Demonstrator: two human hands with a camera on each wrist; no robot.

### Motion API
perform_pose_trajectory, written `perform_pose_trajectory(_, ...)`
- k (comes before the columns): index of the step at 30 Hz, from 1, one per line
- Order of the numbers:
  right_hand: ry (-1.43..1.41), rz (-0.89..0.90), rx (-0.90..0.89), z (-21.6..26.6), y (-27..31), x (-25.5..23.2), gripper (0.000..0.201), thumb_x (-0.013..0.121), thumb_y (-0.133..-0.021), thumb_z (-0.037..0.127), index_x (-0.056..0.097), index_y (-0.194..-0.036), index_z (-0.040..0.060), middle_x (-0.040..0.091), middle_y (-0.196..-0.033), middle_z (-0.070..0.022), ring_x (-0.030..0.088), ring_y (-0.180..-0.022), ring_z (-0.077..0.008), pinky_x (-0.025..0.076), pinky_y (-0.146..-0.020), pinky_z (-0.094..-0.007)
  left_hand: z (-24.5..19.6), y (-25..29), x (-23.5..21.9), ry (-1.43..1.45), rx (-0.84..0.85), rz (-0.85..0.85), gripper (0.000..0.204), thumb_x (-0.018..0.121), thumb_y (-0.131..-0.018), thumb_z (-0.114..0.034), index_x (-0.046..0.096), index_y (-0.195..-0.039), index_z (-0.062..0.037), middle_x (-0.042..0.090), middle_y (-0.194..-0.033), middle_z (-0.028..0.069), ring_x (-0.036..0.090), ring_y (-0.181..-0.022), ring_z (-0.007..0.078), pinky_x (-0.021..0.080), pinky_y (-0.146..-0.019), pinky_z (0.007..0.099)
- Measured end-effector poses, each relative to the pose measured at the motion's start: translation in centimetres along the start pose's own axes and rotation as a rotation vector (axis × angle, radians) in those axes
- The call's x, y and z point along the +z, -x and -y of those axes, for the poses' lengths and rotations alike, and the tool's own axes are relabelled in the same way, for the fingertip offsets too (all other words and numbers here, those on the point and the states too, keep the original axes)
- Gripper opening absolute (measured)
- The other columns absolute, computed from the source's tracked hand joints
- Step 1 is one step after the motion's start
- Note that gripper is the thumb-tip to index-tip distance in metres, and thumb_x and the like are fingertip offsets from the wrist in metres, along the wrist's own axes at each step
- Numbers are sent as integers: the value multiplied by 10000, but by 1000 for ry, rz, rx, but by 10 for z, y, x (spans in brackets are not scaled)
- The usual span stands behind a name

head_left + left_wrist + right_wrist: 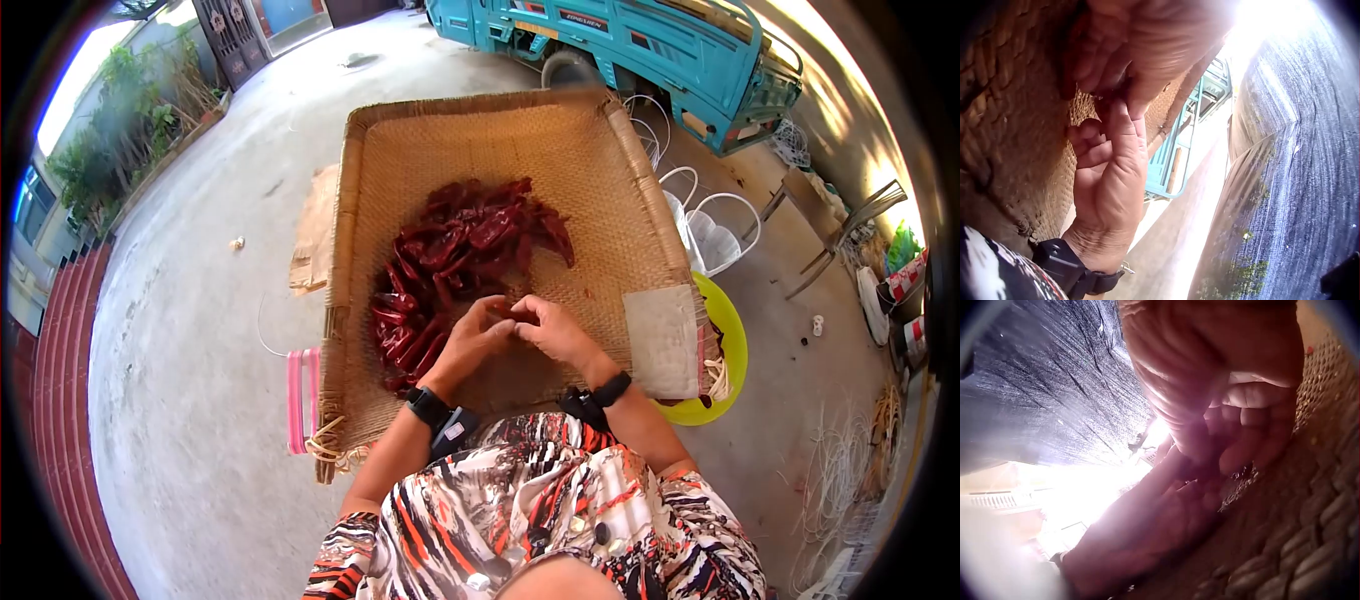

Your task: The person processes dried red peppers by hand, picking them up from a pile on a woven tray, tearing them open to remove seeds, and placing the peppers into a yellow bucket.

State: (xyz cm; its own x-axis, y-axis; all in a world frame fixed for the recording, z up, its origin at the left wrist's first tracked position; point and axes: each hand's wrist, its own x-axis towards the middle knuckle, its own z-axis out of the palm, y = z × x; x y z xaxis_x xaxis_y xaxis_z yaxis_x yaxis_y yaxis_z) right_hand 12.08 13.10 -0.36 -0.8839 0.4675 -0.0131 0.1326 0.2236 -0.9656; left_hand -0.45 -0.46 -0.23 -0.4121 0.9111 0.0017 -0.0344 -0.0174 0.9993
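Both hands meet fingertip to fingertip low over the near half of a woven tray [640, 190]. The left hand [470, 345] and right hand [555, 335] have curled fingers and pinch a small dark red piece of chili pepper [1105, 107], mostly hidden between them; I cannot tell its full shape. In the left wrist view the left hand [1154, 47] is above and the right hand [1110, 178] below. Glossy dark red dried chili peppers [465, 240] lie heaped in the tray, beyond and left of the hands.
Pale cardboard [662, 342] lies on the tray's right edge, above a yellow-green basin [735, 320]. White buckets [715, 245] stand at the right, near a chair [835, 225]. A turquoise cargo vehicle [640, 50] is parked behind. A pink-striped item [302, 400] is at the left.
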Motion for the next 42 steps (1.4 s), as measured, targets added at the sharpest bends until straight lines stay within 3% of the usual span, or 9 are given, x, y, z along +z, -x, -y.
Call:
perform_pose_trajectory(8, -268, 217, -5, 1, 9, -5, 158, 637, -893, 68, 635, -1049, 41, 680, -992, -23, 601, -873, -84, 484, -785, -257, 7, -2, -9, 20, -120, 79, 229, 582, -989, -259, 597, -1088, -53, 603, -855, -14, 556, -713, 56, 469, -644, 210)
perform_pose_trajectory(13, -388, 234, 95, -4, 8, -8, 157, 635, -924, 111, 632, -1071, 59, 658, -937, 26, 555, -794, -45, 475, -717, -227, 2, -1, -12, 345, -239, 58, 262, 537, -1007, -302, 585, -1077, -54, 607, -823, -6, 570, -681, 72, 480, -613, 222)
perform_pose_trajectory(21, -843, -513, 16, 1, 24, -65, 160, 634, -938, 160, 636, -1076, 79, 669, -879, -19, 592, -656, -84, 514, -609, -226, 7, -5, -14, 384, -172, -84, 286, 529, -1007, -314, 560, -1123, -55, 605, -852, 5, 575, -733, 87, 498, -661, 247)
perform_pose_trajectory(25, -1369, -603, -271, -19, 52, -145, 187, 624, -952, 218, 634, -1060, 66, 680, -885, -31, 606, -707, -113, 516, -648, -259, 7, -4, -10, 333, -181, -47, 287, 588, -973, -297, 572, -1116, -49, 619, -866, 6, 578, -747, 71, 493, -687, 227)
perform_pose_trajectory(28, -1461, -751, -442, -48, 76, -185, 224, 593, -969, 255, 634, -1064, 56, 686, -899, -34, 608, -724, -127, 519, -679, -289, 6, -3, -9, 197, -169, 10, 312, 626, -947, -294, 575, -1124, -43, 621, -902, 13, 573, -784, 72, 486, -719, 231)
perform_pose_trajectory(31, -1660, -903, -280, -46, 90, -187, 235, 559, -985, 263, 635, -1068, 57, 692, -925, -42, 606, -720, -135, 521, -683, -308, 0, 0, -4, -7, -122, 105, 328, 656, -923, -285, 583, -1122, -35, 622, -940, 22, 572, -836, 90, 483, -764, 253)
perform_pose_trajectory(37, -931, -602, -46, -12, 54, -131, 219, 564, -980, 241, 618, -1128, 89, 683, -941, -27, 613, -742, -103, 523, -673, -256, -3, 0, -4, -325, 47, 297, 275, 698, -859, -181, 620, -1070, -22, 633, -989, 42, 593, -954, 150, 475, -860, 289)
perform_pose_trajectory(39, -497, -496, 48, 10, 32, -106, 247, 586, -966, 243, 614, -1147, 77, 673, -936, -6, 624, -760, -102, 522, -666, -249, 5, -1, -6, -421, 172, 360, 207, 693, -846, -122, 639, -1024, -31, 627, -955, 28, 585, -898, 137, 477, -811, 266)
perform_pose_trajectory(42, 344, -374, -98, -10, -7, -88, 327, 640, -907, 235, 603, -1185, 67, 637, -1103, -79, 609, -982, -217, 509, -821, -346, 10, -1, -8, -420, 174, 253, 180, 669, -835, -69, 641, -1009, -33, 632, -949, 41, 592, -899, 143, 481, -800, 275)
